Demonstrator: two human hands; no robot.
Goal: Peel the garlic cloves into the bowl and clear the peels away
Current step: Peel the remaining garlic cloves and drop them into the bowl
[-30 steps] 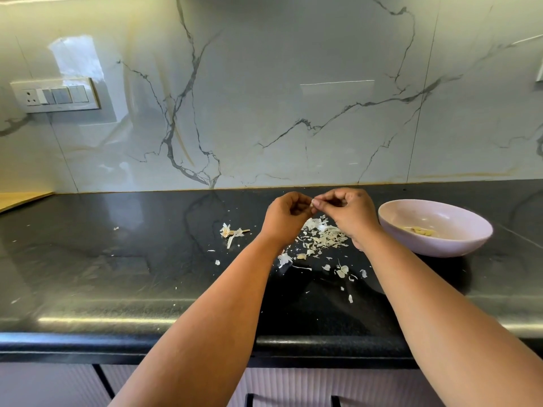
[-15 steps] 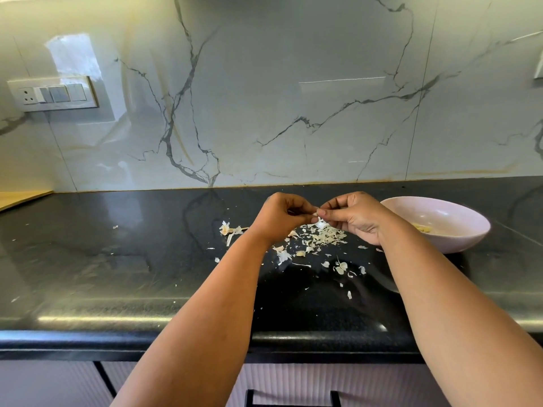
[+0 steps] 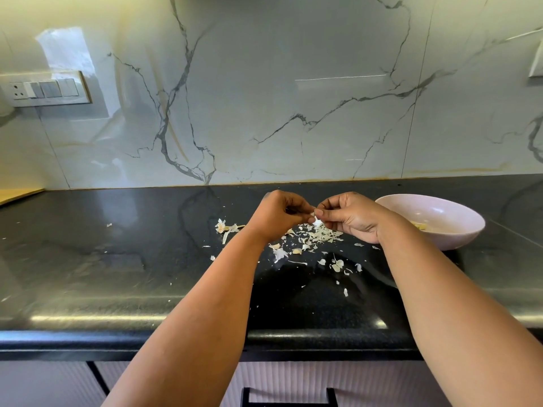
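A: Where's the clove held?

B: A small pale garlic clove (image 3: 315, 214) is pinched btwn both hands, above the black countertop (image 3: 123, 259), approx. over the peel pile. It's mostly hidden by fingertips; how much skin is left can't be told.

A: Hand states?

B: The left hand (image 3: 277, 217) is curled, thumb & forefinger closed on the clove's left end. The right hand (image 3: 349, 217) is pinched on the right end, its other fingers folded in under the palm. The two hands are touching at the clove.

A: And the peels?

B: A loose heap of garlic peels (image 3: 318, 235) is spread on the counter just below the hands, w/ flakes scattered toward the front edge. A separate stem scrap (image 3: 224, 227) is seen to the left of the left wrist, apart from the heap.

A: Bowl?

B: A pale pink bowl (image 3: 458, 227) is set upright on the counter, just beside the right wrist, right of the heap. A few yellowish peeled cloves (image 3: 418, 226) are seen inside, partly hidden by the forearm.

A: Background?

B: A marble backsplash (image 3: 293, 98) is seen behind, w/ a switch plate (image 3: 44, 89) at upper left.
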